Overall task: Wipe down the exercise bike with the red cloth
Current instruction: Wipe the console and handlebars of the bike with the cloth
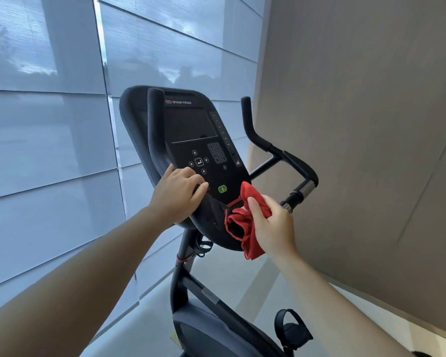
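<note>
The black exercise bike's console (191,130) stands in front of me, with a dark screen, a keypad and a green button (222,188). My left hand (177,195) grips the console's lower left edge, fingers curled over it. My right hand (272,222) holds the bunched red cloth (245,222) against the console's lower right rim, just below the green button. The cloth hangs down past the rim. The right handlebar (289,161) reaches out to the right behind the cloth; the left handlebar (153,130) rises in front of the console.
A window wall with translucent blinds (49,137) fills the left. A beige wall (371,124) stands close on the right. Below are the bike's frame post (183,258), its shroud (211,331) and a strapped pedal (292,331) above a pale floor.
</note>
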{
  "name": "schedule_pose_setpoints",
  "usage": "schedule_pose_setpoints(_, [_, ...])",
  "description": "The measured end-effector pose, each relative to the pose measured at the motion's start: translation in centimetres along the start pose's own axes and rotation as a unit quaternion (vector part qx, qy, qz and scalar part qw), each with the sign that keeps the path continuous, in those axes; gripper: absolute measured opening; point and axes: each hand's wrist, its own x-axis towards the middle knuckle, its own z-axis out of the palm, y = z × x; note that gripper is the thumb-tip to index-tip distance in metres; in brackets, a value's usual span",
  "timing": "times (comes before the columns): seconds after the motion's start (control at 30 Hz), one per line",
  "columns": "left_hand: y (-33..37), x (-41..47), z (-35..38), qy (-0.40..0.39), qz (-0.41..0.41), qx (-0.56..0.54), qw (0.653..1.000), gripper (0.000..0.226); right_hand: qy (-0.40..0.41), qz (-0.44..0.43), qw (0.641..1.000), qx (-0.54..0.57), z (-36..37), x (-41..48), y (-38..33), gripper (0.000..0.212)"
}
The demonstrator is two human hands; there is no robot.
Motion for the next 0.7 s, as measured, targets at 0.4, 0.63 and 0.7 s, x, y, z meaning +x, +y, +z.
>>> schedule_pose_setpoints(0.4, [-1.7, 1.2, 0.6, -0.082, 0.050, -0.011, 0.995, 0.048, -0.117, -0.005, 0.974, -0.195, 2.1, -0.8, -2.3, 0.042])
schedule_pose_setpoints(0.63, [-2.1, 1.3, 1.0, -0.074, 0.075, -0.045, 0.993, 0.053, -0.081, 0.100, 0.938, -0.321, 4.7, -0.3, -4.2, 0.043])
schedule_pose_setpoints(0.7, [-2.2, 1.2, 1.2, -0.065, 0.081, -0.051, 0.993, 0.054, -0.039, 0.079, 0.936, -0.340, 5.5, -1.7, -4.0, 0.052])
